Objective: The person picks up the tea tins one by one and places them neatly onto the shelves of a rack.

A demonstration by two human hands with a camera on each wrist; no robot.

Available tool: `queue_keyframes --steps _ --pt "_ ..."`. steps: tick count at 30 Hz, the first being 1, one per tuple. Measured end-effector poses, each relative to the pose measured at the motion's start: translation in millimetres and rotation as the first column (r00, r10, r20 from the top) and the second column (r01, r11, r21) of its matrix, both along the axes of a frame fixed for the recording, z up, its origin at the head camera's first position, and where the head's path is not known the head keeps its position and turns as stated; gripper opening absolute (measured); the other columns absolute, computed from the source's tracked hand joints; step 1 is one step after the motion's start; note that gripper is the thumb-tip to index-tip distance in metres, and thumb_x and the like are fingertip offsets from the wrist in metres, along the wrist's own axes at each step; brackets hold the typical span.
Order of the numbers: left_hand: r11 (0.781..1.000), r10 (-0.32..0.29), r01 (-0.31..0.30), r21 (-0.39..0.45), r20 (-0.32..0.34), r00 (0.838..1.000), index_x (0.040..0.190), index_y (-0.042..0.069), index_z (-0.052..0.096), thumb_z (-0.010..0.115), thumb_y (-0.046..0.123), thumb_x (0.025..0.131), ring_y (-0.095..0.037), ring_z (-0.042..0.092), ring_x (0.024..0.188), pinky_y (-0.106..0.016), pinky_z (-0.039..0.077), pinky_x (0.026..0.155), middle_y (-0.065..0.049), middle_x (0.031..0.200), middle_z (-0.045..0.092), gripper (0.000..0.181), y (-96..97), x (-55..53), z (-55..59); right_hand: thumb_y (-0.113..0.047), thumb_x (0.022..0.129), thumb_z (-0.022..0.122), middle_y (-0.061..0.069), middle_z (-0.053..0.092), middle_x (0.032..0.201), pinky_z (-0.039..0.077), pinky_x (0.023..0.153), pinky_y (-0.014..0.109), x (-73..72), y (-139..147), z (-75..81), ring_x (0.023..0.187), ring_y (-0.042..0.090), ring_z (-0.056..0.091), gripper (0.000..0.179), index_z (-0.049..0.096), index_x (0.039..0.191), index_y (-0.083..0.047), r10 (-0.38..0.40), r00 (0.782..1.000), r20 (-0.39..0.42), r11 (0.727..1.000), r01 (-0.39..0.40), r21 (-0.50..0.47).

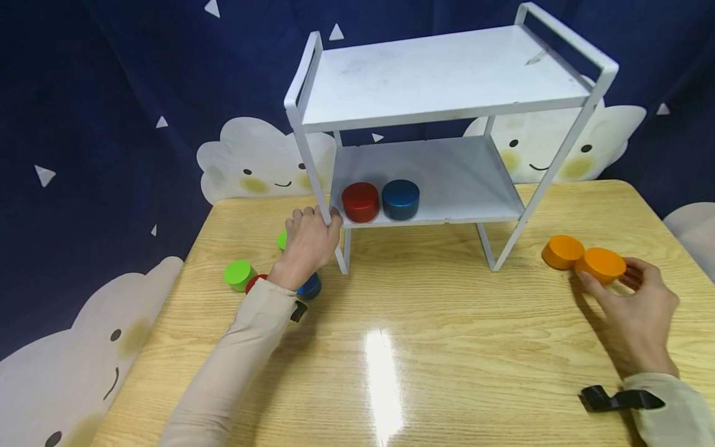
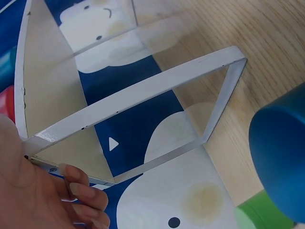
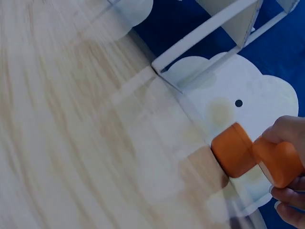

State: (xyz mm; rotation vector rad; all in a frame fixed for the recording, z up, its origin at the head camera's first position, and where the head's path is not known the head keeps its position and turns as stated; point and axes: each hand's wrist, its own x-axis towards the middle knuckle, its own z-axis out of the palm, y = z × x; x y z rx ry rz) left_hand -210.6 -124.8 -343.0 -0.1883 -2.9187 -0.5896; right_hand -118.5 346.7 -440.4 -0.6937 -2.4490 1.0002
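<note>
My left hand (image 1: 311,242) grips the white two-tier rack (image 1: 447,77) at its left front post, by the lower shelf's corner. In the left wrist view, its fingers (image 2: 86,195) curl under the shelf's edge. At the right, my right hand (image 1: 642,304) holds a short orange cylinder (image 1: 606,265) between thumb and fingers. That piece is against a second orange cylinder (image 1: 563,251) standing on the table. Whether the held one touches the table I cannot tell. On the lower shelf, a red cylinder (image 1: 360,202) and a blue cylinder (image 1: 400,200) stand side by side at the left.
Left of the rack, partly behind my left arm, are a green cylinder (image 1: 239,275), another green one (image 1: 282,240), a red one (image 1: 256,283) and a blue one (image 1: 310,287). A dark blue curtain (image 1: 139,74) with clouds hangs behind the wooden table (image 1: 447,347).
</note>
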Motion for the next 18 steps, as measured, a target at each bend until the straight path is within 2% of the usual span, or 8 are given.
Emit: queue_keyframes --steps 3,6,10,13,15,18 --pt "1.000 -0.001 0.001 0.002 0.000 1.000 0.077 0.007 0.047 0.022 0.037 0.100 -0.034 0.039 0.073 -0.042 0.032 0.067 -0.013 0.074 0.046 0.046 0.2 0.4 0.4 -0.028 0.080 0.078 0.017 0.053 0.137 0.038 0.104 0.026 0.3 -4.5 3.1 0.123 0.032 0.051 0.073 0.044 0.142 -0.007 0.019 0.999 -0.039 1.000 -0.019 0.003" --pt "1.000 -0.002 0.002 0.001 -0.002 1.000 0.077 0.006 0.047 0.021 0.037 0.100 -0.034 0.040 0.073 -0.042 0.033 0.067 -0.013 0.074 0.046 0.046 0.2 0.6 0.6 -0.026 0.079 0.079 0.017 0.055 0.134 0.039 0.099 0.019 0.8 -9.9 7.4 0.119 0.022 0.054 0.072 0.047 0.140 -0.008 0.038 0.997 -0.069 0.999 -0.037 0.018" --pt "1.000 -0.004 0.004 -0.004 -0.002 1.000 0.077 0.006 0.047 0.021 0.037 0.100 -0.034 0.040 0.074 -0.043 0.033 0.067 -0.013 0.075 0.047 0.046 0.4 0.7 1.0 -0.020 0.076 0.082 0.018 0.058 0.128 0.040 0.091 0.010 1.7 -17.8 14.4 0.102 -0.006 0.052 0.070 0.050 0.137 -0.006 0.087 0.990 -0.115 0.996 -0.085 0.018" --pt "1.000 -0.002 0.002 -0.006 0.001 1.000 0.077 0.007 0.047 0.021 0.037 0.100 -0.034 0.040 0.074 -0.043 0.033 0.067 -0.013 0.075 0.047 0.046 0.5 0.7 0.9 -0.015 0.073 0.084 0.004 0.062 0.116 0.039 0.084 0.005 2.5 -25.7 19.2 0.089 -0.017 0.046 0.067 0.054 0.132 -0.004 0.134 0.975 -0.177 0.991 -0.133 0.016" --pt "1.000 -0.002 0.002 -0.006 0.001 1.000 0.077 0.007 0.046 0.021 0.037 0.100 -0.034 0.039 0.074 -0.043 0.033 0.067 -0.013 0.075 0.047 0.046 0.5 0.7 0.5 -0.011 0.070 0.085 0.001 0.062 0.110 0.038 0.080 0.003 3.3 -32.6 22.9 0.085 -0.018 0.046 0.066 0.056 0.128 -0.001 0.168 0.959 -0.228 0.986 -0.166 0.031" --pt "1.000 -0.003 0.003 -0.005 -0.003 1.000 0.077 0.007 0.047 0.020 0.037 0.100 -0.034 0.040 0.074 -0.043 0.033 0.067 -0.013 0.075 0.047 0.046 0.5 0.5 -0.1 -0.007 0.066 0.087 -0.018 0.058 0.102 0.039 0.078 0.002 5.0 -43.4 29.8 0.085 -0.017 0.050 0.065 0.059 0.124 0.001 0.218 0.928 -0.302 0.976 -0.211 0.057"
